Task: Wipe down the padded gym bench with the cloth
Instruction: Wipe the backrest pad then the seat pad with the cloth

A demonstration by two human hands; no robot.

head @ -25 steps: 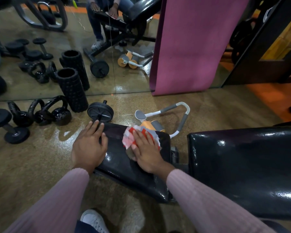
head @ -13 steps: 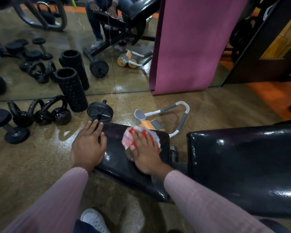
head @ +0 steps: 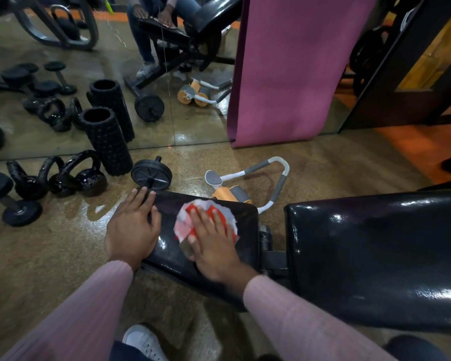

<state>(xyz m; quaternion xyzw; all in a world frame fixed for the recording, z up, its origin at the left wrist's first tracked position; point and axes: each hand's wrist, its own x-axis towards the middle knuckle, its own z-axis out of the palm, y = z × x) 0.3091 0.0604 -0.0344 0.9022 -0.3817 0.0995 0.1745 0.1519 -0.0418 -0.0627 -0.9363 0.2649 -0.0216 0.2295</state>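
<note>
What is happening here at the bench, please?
A person is wiping a black padded bench. The right hand presses a red and white cloth flat on the small pad. The left hand rests on the pad's left edge with straight fingers. The large pad to the right has no hand or cloth on it. Kettlebells and a foam roller stand on the floor beyond.

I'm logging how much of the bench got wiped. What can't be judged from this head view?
- Pad surface under the cloth: covered by the cloth and right hand.
- Small pad's left edge: under the left hand.
- Large pad: cut off at the right edge.
- Wet or dirty streaks: lost in glare.
</note>
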